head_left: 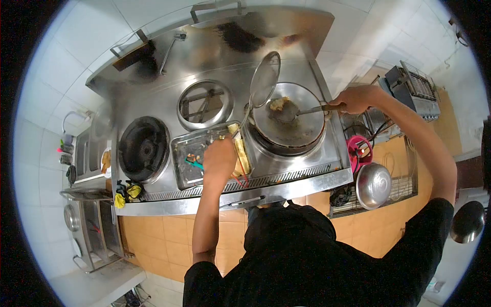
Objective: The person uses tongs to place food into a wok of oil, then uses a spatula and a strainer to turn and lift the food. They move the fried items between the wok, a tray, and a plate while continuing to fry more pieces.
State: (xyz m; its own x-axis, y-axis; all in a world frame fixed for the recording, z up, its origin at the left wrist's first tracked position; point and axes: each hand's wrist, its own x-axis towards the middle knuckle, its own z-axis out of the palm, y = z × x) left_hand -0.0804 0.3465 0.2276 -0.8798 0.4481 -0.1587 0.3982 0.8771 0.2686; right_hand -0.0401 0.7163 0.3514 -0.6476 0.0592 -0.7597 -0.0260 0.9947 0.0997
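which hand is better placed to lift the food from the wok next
Probably right: the right hand grips the utensil in the wok, near the food; the left hand is over the tray.

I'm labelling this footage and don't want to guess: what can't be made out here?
All in the head view:
End of the strainer handle: hidden around the left hand, whose grip is unclear.
Small bits in the tray: too small to name.
Food in the wok: too small and blurred to identify.
What lies directly under the wok: covered by it.

Metal tray (185,149) on steel stovetop (153,102)
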